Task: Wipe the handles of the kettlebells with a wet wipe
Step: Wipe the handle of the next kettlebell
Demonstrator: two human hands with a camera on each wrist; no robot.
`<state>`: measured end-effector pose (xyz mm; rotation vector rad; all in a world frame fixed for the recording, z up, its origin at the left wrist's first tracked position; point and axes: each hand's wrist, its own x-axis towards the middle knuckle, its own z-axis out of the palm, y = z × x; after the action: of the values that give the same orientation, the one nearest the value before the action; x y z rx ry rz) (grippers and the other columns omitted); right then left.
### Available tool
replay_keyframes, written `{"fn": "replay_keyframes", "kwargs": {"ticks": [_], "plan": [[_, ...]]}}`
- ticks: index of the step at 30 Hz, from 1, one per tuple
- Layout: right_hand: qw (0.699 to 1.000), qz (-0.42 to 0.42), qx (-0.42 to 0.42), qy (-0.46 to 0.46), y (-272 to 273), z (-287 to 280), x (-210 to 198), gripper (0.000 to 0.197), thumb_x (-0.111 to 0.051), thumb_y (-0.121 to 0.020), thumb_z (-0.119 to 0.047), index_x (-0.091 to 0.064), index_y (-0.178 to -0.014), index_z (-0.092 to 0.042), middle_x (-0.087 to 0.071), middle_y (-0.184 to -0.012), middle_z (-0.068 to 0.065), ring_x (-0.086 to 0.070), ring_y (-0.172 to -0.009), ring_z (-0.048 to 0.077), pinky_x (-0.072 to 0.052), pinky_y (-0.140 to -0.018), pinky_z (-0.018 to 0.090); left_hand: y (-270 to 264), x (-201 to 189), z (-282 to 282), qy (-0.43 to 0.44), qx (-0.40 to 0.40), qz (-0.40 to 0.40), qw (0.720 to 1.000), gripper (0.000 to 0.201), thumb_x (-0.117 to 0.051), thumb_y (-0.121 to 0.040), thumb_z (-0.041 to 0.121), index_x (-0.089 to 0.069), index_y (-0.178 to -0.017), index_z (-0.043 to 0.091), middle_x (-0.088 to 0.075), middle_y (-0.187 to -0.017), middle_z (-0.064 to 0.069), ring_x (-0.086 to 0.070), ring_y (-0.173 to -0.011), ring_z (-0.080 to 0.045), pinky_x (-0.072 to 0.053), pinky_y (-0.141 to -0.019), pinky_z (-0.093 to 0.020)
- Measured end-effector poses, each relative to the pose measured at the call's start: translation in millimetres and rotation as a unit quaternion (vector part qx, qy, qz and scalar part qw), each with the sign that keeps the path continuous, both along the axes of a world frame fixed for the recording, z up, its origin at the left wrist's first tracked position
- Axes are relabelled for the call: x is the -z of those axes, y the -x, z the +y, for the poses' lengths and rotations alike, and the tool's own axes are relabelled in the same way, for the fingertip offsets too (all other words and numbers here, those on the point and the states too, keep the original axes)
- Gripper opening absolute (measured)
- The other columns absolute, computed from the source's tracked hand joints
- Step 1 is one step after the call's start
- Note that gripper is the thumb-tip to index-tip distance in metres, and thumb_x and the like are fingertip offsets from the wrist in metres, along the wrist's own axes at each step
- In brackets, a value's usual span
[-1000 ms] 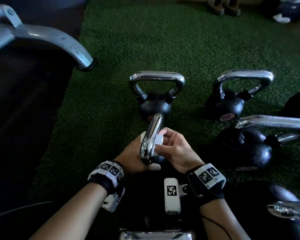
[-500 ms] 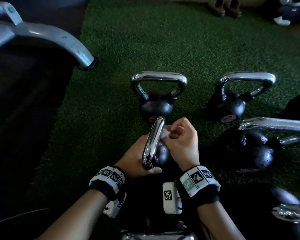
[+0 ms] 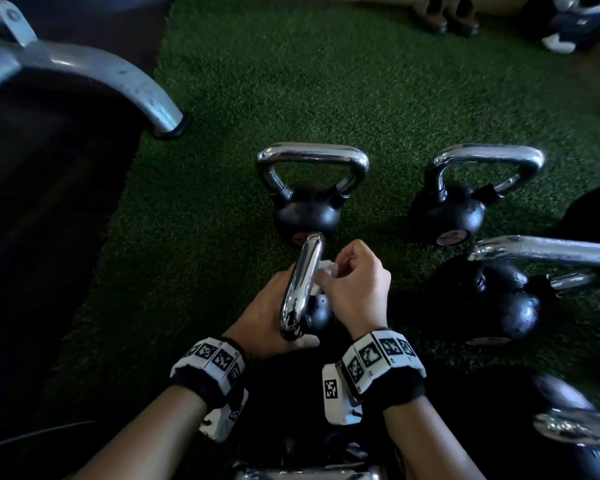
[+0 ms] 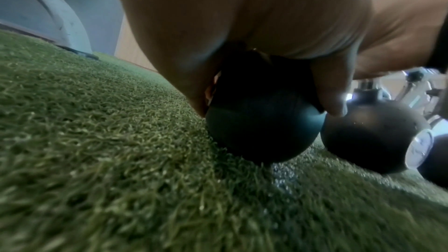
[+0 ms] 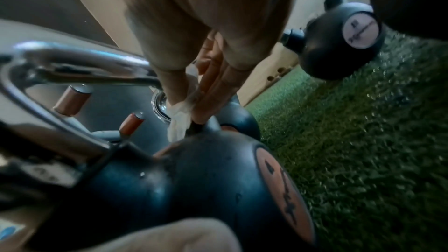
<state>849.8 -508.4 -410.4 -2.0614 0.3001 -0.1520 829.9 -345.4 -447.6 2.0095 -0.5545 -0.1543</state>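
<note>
The right grip (image 3: 355, 289) is curled around a white wet wipe (image 3: 328, 268), pinching it against the far side of the chrome handle (image 3: 302, 289) of the near kettlebell (image 3: 317, 311). In the right wrist view the wipe (image 5: 180, 120) hangs between the fingers (image 5: 213, 91) and the handle's leg, just above the black ball. The left grip (image 3: 264, 318) clasps that same kettlebell from the other side, thumb and fingers wrapped over the top of the ball (image 4: 261, 127), which sits on the green turf floor (image 3: 194, 244) near its left edge, where the dark flooring begins. Just beyond stands a second kettlebell (image 3: 309, 195), upright, and a third (image 3: 465, 202) stands toward the turf's right edge. A grey metal machine foot (image 3: 142, 95) rests at the left edge of the turf.
</note>
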Motion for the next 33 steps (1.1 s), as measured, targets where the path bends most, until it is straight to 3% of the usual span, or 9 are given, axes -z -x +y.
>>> {"fn": "replay_keyframes", "kwargs": {"ticks": [4, 8, 12, 15, 18, 21, 27, 30, 33], "plan": [[1.000, -0.019, -0.015, 0.003, 2.4, 0.1, -2.5, 0.031, -0.085, -0.073, -0.014, -0.054, -0.076, -0.016, -0.057, -0.060, -0.007, -0.051, -0.049, -0.001, -0.036, -0.046, 0.009, 2.6, 3.0, 2.1, -0.031, -0.009, -0.003, 0.999, 0.127, -0.098, -0.062, 0.013, -0.018, -0.138, 0.076, -0.032, -0.146, 0.049, -0.033, -0.138, 0.017, -0.029, -0.115, -0.012], [0.997, 0.004, -0.058, 0.048, -0.6, -5.2, -3.2, 0.030, -0.086, -0.071, -0.017, -0.057, -0.077, -0.018, -0.064, -0.065, -0.004, -0.055, -0.056, 0.005, -0.039, -0.049, 0.010, -0.3, -2.2, 12.2, -0.088, 0.038, 0.032, 0.995, 0.102, -0.091, -0.067, 0.019, -0.033, -0.146, 0.048, -0.034, -0.160, 0.012, -0.035, -0.146, -0.005, -0.034, -0.121, -0.028], [0.995, -0.007, -0.090, 0.053, -7.9, -28.3, -15.7, 0.021, -0.080, -0.080, -0.014, -0.076, -0.096, -0.026, -0.073, -0.081, -0.011, -0.065, -0.071, 0.000, -0.044, -0.059, 0.004, -3.1, -24.9, 32.8, -0.065, 0.029, 0.158, 0.985, 0.077, -0.068, -0.088, -0.008, -0.050, -0.147, 0.037, -0.052, -0.152, 0.016, -0.044, -0.144, -0.001, -0.031, -0.125, -0.037], [0.993, -0.052, -0.095, 0.046, -15.5, -37.8, -25.2, 0.031, -0.072, -0.088, -0.012, -0.079, -0.112, -0.031, -0.073, -0.093, -0.013, -0.065, -0.080, -0.003, -0.050, -0.070, 0.009, 9.2, -61.8, 33.4, 0.031, -0.077, 0.200, 0.976, 0.048, -0.070, -0.096, 0.013, -0.060, -0.141, 0.026, -0.071, -0.130, 0.015, -0.062, -0.127, -0.004, -0.043, -0.116, -0.031], [0.977, -0.086, -0.182, 0.062, -25.4, -33.2, -33.0, 0.045, -0.062, -0.086, 0.001, -0.078, -0.116, -0.028, -0.070, -0.100, -0.011, -0.064, -0.088, -0.003, -0.042, -0.077, 0.001, 28.8, -97.3, 14.1, -0.055, -0.081, 0.076, 0.992, 0.050, -0.083, -0.081, 0.049, -0.067, -0.127, 0.040, -0.076, -0.109, 0.020, -0.069, -0.104, 0.004, -0.054, -0.093, -0.018], [0.948, -0.103, -0.285, 0.092, -31.7, -27.6, -39.1, 0.046, -0.055, -0.078, -0.008, -0.080, -0.112, -0.027, -0.072, -0.106, -0.007, -0.066, -0.094, 0.004, -0.044, -0.084, 0.005, 35.0, -101.1, 4.5, -0.173, -0.096, -0.033, 0.980, 0.061, -0.071, -0.072, 0.068, -0.063, -0.126, 0.039, -0.070, -0.096, 0.017, -0.067, -0.091, 0.002, -0.057, -0.079, -0.029], [0.946, -0.086, -0.292, 0.112, -25.9, -45.1, -39.0, 0.044, -0.072, -0.073, -0.001, -0.081, -0.106, -0.028, -0.073, -0.101, -0.008, -0.067, -0.087, -0.001, -0.049, -0.080, 0.012, 20.6, -105.1, 18.5, -0.261, -0.022, -0.024, 0.965, 0.068, -0.074, -0.079, 0.056, -0.043, -0.139, 0.052, -0.069, -0.113, 0.019, -0.061, -0.110, -0.005, -0.053, -0.091, -0.036], [0.960, -0.060, -0.257, 0.099, -5.3, -61.8, -40.2, 0.042, -0.071, -0.073, -0.010, -0.080, -0.109, -0.029, -0.074, -0.104, -0.007, -0.070, -0.094, 0.004, -0.057, -0.087, 0.026, -5.7, -116.6, 34.6, -0.313, 0.057, 0.031, 0.948, 0.080, -0.080, -0.082, 0.049, -0.037, -0.148, 0.058, -0.062, -0.130, 0.026, -0.057, -0.118, 0.002, -0.048, -0.102, -0.031], [0.965, -0.035, -0.236, 0.111, 17.9, -70.3, -42.4, 0.042, -0.076, -0.073, -0.009, -0.080, -0.110, -0.030, -0.074, -0.101, -0.012, -0.067, -0.092, -0.002, -0.051, -0.083, 0.009, -27.3, -131.7, 38.0, -0.339, 0.081, 0.064, 0.935, 0.069, -0.081, -0.083, 0.046, -0.044, -0.137, 0.067, -0.068, -0.117, 0.033, -0.064, -0.093, 0.011, -0.053, -0.087, -0.023]]}}
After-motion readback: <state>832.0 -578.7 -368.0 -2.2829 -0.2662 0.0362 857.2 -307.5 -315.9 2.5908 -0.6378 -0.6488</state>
